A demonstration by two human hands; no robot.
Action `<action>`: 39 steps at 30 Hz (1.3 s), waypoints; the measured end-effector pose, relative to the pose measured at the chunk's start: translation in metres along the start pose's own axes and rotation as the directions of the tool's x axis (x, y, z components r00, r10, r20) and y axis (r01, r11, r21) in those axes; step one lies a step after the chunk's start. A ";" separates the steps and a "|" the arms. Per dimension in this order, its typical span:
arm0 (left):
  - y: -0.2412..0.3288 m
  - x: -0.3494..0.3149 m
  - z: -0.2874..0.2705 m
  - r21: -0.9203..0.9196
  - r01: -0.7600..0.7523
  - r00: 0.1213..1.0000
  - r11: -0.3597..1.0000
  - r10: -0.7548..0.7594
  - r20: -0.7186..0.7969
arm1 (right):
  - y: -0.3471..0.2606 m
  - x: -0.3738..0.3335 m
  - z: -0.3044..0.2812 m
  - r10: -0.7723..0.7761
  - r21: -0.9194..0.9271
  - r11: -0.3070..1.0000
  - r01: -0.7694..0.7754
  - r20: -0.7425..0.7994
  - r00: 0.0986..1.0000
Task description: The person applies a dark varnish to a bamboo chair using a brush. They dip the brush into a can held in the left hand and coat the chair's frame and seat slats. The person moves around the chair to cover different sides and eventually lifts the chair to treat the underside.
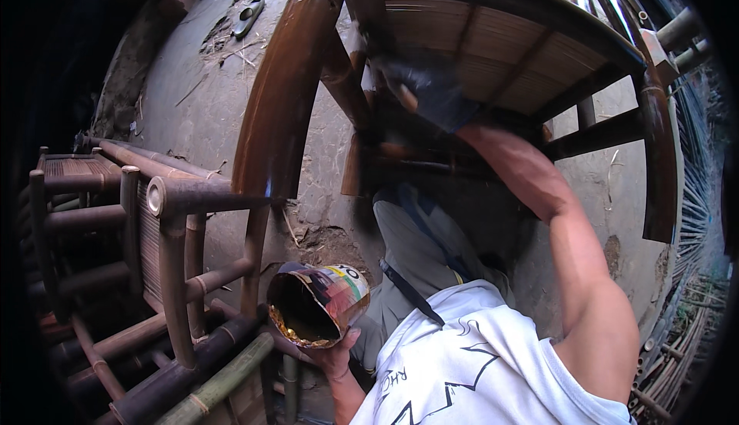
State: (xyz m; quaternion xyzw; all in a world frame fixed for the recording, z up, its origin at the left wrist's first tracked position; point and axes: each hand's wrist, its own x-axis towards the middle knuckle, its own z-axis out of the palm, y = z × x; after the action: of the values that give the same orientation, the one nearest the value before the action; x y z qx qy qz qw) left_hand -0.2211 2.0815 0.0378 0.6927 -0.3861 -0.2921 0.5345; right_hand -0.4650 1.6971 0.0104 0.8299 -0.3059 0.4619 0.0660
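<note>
My left hand (339,356) is closed round the lower side of a tin can (348,290). The can is tilted, its dark mouth turned toward me, with yellowish-brown residue along the rim. My right arm reaches beneath the seat of a glossy dark-brown bamboo piece of furniture (277,102), like a chair or bench. Something dark and bluish, a glove or a plastic wrap, covers my right hand (435,94). Motion smears that hand beside the inner leg and rail, with one bare fingertip showing; whether it grips anything is hidden.
Unvarnished bamboo chairs (173,271) crowd the left side, close to the can. A sandal (248,17) lies on the rough grey floor (185,78) at the far left. Thin bamboo strips (697,202) are heaped along the right edge.
</note>
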 end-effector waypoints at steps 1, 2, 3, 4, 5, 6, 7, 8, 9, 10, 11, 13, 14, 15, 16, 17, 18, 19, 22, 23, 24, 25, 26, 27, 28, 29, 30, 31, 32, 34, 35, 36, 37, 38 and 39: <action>0.006 -0.001 -0.005 0.040 -0.008 1.000 0.999 0.009 -0.019 | -0.006 0.013 0.002 0.010 0.019 1.000 -0.009 -0.063 0.998; 0.008 -0.001 -0.006 0.045 -0.013 1.000 0.999 0.014 -0.019 | -0.008 0.028 -0.008 0.008 0.004 1.000 -0.007 -0.109 0.994; 0.010 -0.002 -0.009 0.061 -0.019 0.999 0.998 0.021 -0.028 | -0.013 0.043 -0.013 0.008 0.001 1.000 -0.008 -0.161 0.987; 0.009 -0.003 -0.010 0.077 -0.022 0.999 0.997 0.025 -0.036 | -0.018 0.054 -0.022 -0.044 -0.088 0.996 0.028 -0.184 0.982; 0.008 -0.005 -0.011 0.095 -0.024 0.998 0.995 0.028 -0.047 | -0.026 0.056 -0.025 -0.058 -0.118 0.992 0.040 -0.162 0.985; 0.007 -0.006 -0.013 0.114 -0.025 0.998 0.993 0.033 -0.061 | -0.037 0.056 -0.028 -0.072 -0.144 0.988 0.052 -0.141 0.987; 0.004 -0.007 -0.014 0.064 -0.015 0.999 0.998 0.017 -0.044 | -0.041 0.057 -0.033 -0.088 -0.184 0.981 0.066 -0.115 0.989; 0.001 -0.008 -0.014 0.019 -0.003 1.000 1.000 0.003 -0.027 | -0.032 0.044 -0.016 -0.095 -0.111 0.991 0.071 -0.226 0.969; -0.002 -0.008 -0.013 -0.002 -0.012 1.000 1.000 0.012 -0.024 | -0.029 0.027 -0.002 -0.099 -0.175 0.982 0.071 -0.156 0.983; -0.004 -0.009 -0.016 -0.014 -0.018 0.999 1.000 0.017 -0.030 | -0.035 0.014 0.011 -0.097 -0.228 0.971 0.075 -0.089 0.991; -0.008 -0.008 -0.015 -0.020 -0.045 0.998 0.999 0.044 -0.035 | -0.035 0.002 0.016 -0.093 -0.301 0.950 0.085 -0.012 0.996; -0.007 -0.008 -0.013 -0.013 -0.078 0.996 0.997 0.077 -0.038 | -0.036 -0.016 0.027 0.024 -0.251 0.968 0.009 0.127 0.992; -0.003 -0.008 -0.012 -0.005 -0.085 0.996 0.996 0.084 -0.037 | -0.036 -0.019 0.028 0.079 -0.226 0.973 -0.034 0.195 0.978; 0.000 -0.008 -0.012 0.002 -0.092 0.995 0.996 0.092 -0.033 | -0.035 -0.021 0.029 0.142 -0.129 0.983 -0.127 0.117 0.983; 0.000 -0.009 -0.014 -0.010 -0.073 0.997 0.997 0.073 -0.021 | -0.045 -0.011 0.025 0.215 -0.018 0.977 -0.215 0.051 0.975; -0.002 -0.008 -0.018 -0.026 -0.063 0.998 0.998 0.063 -0.009 | -0.053 0.004 0.019 0.287 0.096 0.954 -0.285 -0.014 0.958; -0.003 -0.006 -0.021 -0.042 -0.053 0.999 0.998 0.054 0.005 | -0.056 0.021 0.011 0.256 0.150 0.960 -0.237 -0.119 0.959; -0.002 -0.004 -0.020 -0.041 -0.066 0.998 0.997 0.067 0.016 | -0.056 0.037 -0.002 0.224 0.186 0.965 -0.184 -0.223 0.949; -0.002 0.002 -0.022 -0.023 -0.126 0.991 0.992 0.126 0.036 | -0.044 0.058 -0.015 0.182 0.200 0.972 -0.121 -0.326 0.928; -0.004 0.003 -0.023 -0.029 -0.155 0.987 0.988 0.156 0.036 | -0.040 0.057 -0.019 0.158 0.206 0.974 -0.092 -0.334 0.929; -0.004 0.005 -0.024 -0.035 -0.184 0.982 0.982 0.185 0.035 | -0.036 0.051 -0.029 0.144 0.133 0.986 -0.099 -0.389 0.910; -0.007 0.008 -0.019 -0.051 -0.187 0.981 0.981 0.190 0.048 | -0.029 0.040 -0.048 0.118 0.052 0.993 -0.106 -0.436 0.892; -0.007 0.008 -0.020 -0.046 -0.184 0.981 0.982 0.187 0.052 | -0.028 0.034 -0.071 0.213 0.123 0.977 -0.175 -0.458 0.863; -0.007 0.006 -0.019 -0.050 -0.170 0.982 0.984 0.173 0.073 | -0.015 0.020 -0.093 0.261 0.098 0.964 -0.246 -0.498 0.827; -0.008 0.007 -0.021 -0.044 -0.164 0.982 0.986 0.167 0.089 | -0.006 0.005 -0.108 0.240 0.094 0.970 -0.225 -0.540 0.806; -0.009 0.008 -0.019 -0.048 -0.161 0.981 0.986 0.165 0.102 | -0.002 -0.011 -0.125 0.225 0.018 0.966 -0.256 -0.544 0.809; -0.009 0.009 -0.021 -0.049 -0.158 0.980 0.986 0.163 0.113 | 0.002 -0.023 -0.141 0.240 0.002 0.958 -0.286 -0.549 0.800; -0.011 0.010 -0.025 -0.056 -0.168 0.980 0.984 0.173 0.099 | 0.006 -0.032 -0.156 0.190 -0.083 0.954 -0.288 -0.575 0.796; -0.015 0.010 -0.029 -0.062 -0.172 0.980 0.983 0.177 0.088 | 0.007 -0.040 -0.172 0.236 -0.068 0.933 -0.353 -0.626 0.743; -0.019 0.013 -0.030 -0.077 -0.183 0.979 0.980 0.189 0.077 | 0.008 -0.045 -0.195 0.199 -0.176 0.870 -0.460 -0.729 0.655; -0.018 0.015 -0.032 -0.070 -0.186 0.977 0.980 0.192 0.089 | 0.006 -0.043 -0.206 0.091 -0.383 0.770 -0.510 -0.726 0.682; -0.015 0.015 -0.034 -0.056 -0.188 0.975 0.981 0.193 0.106 | -0.001 -0.041 -0.207 0.037 -0.505 0.663 -0.553 -0.715 0.698; -0.010 0.018 -0.031 -0.047 -0.196 0.970 0.980 0.201 0.140 | -0.009 -0.027 -0.205 -0.026 -0.615 0.531 -0.583 -0.699 0.714; -0.004 0.020 -0.030 -0.025 -0.204 0.962 0.979 0.206 0.178 | -0.001 -0.021 -0.186 0.042 -0.567 0.586 -0.578 -0.691 0.721; 0.001 0.022 -0.031 0.003 -0.213 0.955 0.977 0.207 0.213 | -0.020 0.000 -0.164 0.052 -0.592 0.650 -0.477 -0.591 0.805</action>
State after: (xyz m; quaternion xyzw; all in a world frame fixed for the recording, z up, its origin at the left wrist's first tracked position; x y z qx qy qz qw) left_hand -0.1844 2.0785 0.0467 0.6198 -0.5158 -0.3006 0.5093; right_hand -0.5733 1.7773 0.1065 0.5206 -0.5537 0.5172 0.3934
